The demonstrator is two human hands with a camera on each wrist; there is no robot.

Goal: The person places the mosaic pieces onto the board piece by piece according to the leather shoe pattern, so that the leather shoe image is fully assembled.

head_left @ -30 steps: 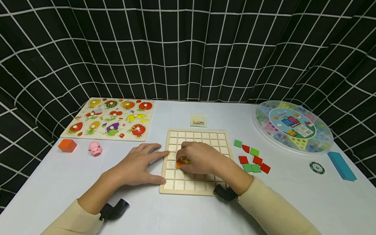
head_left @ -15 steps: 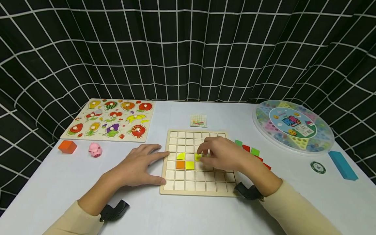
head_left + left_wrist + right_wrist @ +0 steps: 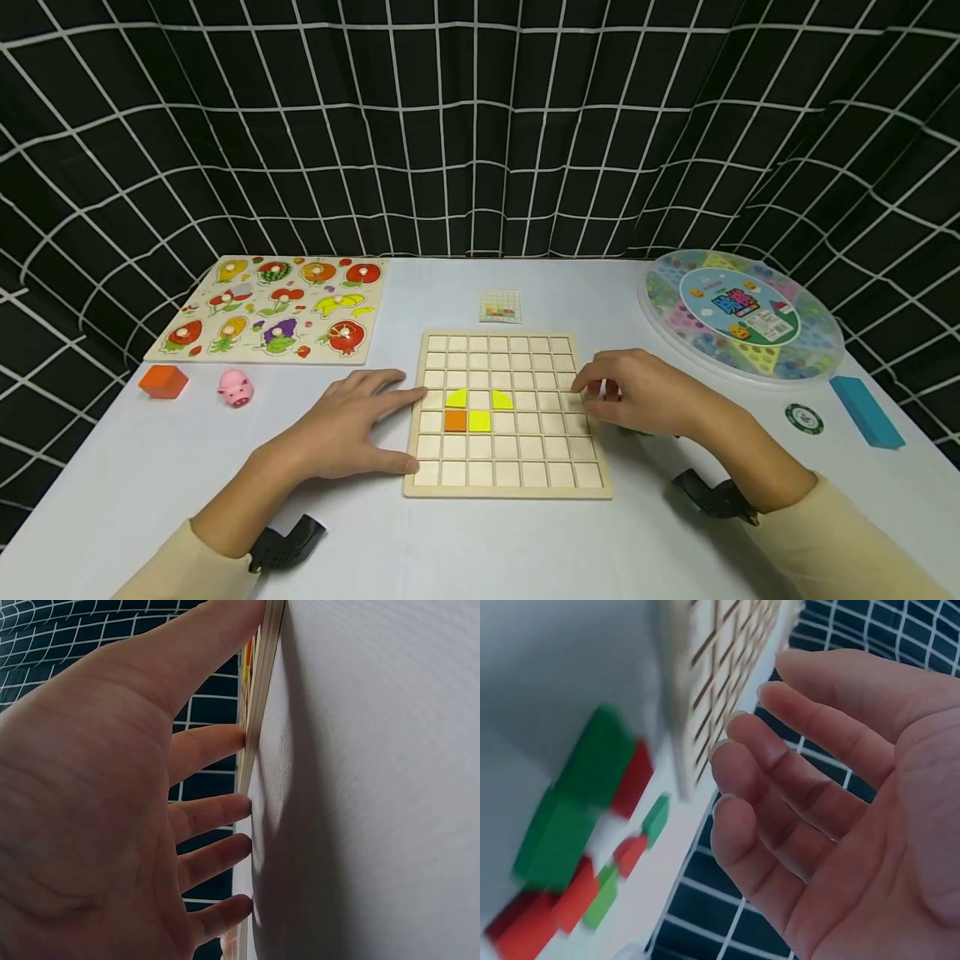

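A wooden grid board (image 3: 510, 492) lies in the middle of the white table. In its cells sit an orange square tile (image 3: 455, 421), a yellow square tile (image 3: 479, 421) and two yellow quarter-round tiles (image 3: 502, 400). My left hand (image 3: 352, 427) is spread at the board's left side, thumb and index fingertip touching the edge. My right hand (image 3: 648, 396) hovers by the board's right edge, fingers loosely bent, nothing between them in the right wrist view. Beneath it lie several green tiles (image 3: 596, 761) and red tiles (image 3: 576, 896), mostly hidden by the hand in the head view.
A small pattern card (image 3: 500, 306) lies behind the board. On the left are a fruit puzzle (image 3: 255, 354), an orange block (image 3: 163, 382) and a pink pig (image 3: 236, 387). A round clear case (image 3: 810, 333), a poker chip (image 3: 805, 419) and a blue block (image 3: 867, 412) are on the right.
My right hand has left the tiles on the board and moved right, past its edge, toward the loose tiles. Yellow tiles it covered now show. My left hand has stayed at the board.
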